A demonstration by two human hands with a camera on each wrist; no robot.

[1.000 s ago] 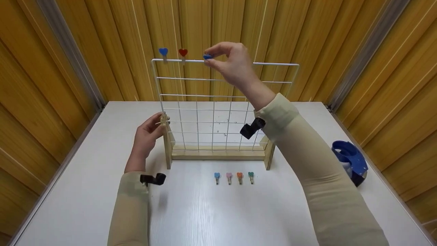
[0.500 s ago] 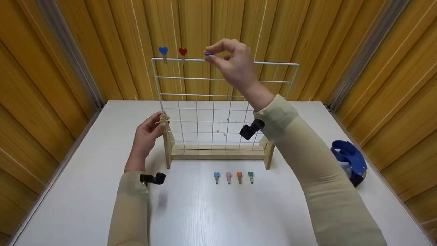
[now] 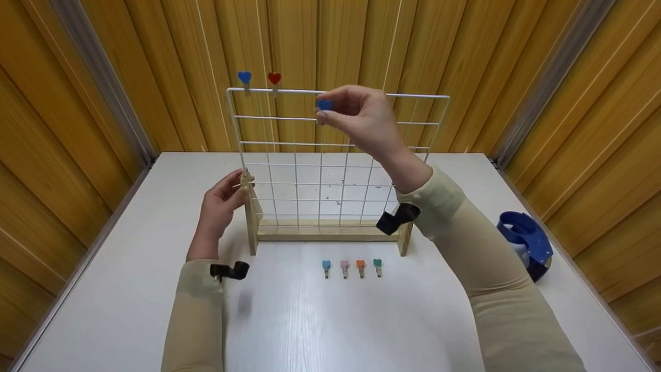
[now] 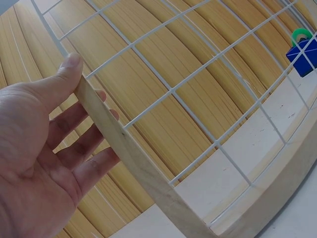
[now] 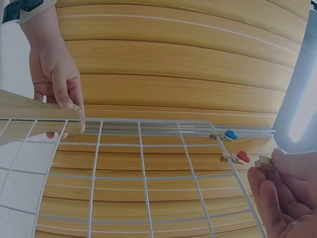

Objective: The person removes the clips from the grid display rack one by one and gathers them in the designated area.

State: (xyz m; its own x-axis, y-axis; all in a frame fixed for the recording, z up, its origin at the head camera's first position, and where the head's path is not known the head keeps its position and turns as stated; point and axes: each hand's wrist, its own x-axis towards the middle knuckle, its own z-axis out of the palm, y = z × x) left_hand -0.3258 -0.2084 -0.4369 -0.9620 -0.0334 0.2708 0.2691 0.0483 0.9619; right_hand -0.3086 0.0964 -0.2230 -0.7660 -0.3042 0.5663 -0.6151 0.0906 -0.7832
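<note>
A small wooden clothespin with a blue heart [image 3: 324, 105] is pinched between thumb and fingertips of my right hand [image 3: 369, 121], in front of the upper part of the white wire grid [image 3: 320, 166]. In the right wrist view only the pin's bare wooden end [image 5: 265, 162] shows, near the grid's top wire. My left hand [image 3: 217, 209] grips the stand's left wooden post [image 4: 126, 148], thumb on one side and fingers behind. Clipped upright on the top wire are another blue heart clothespin [image 3: 245, 77] and a red heart clothespin [image 3: 274, 78].
On the white table [image 3: 289, 320], in front of the stand, lies a row of heart clothespins: light blue [image 3: 326, 265], pink [image 3: 345, 265], orange [image 3: 360, 264] and green [image 3: 378, 263]. A blue tape dispenser [image 3: 532, 245] stands at the right. Wood-patterned panels surround the table.
My right hand has come down from the top wire and slightly right, still pinching the blue heart clothespin, whose heart now faces the head camera. The left hand keeps its grip on the post.
</note>
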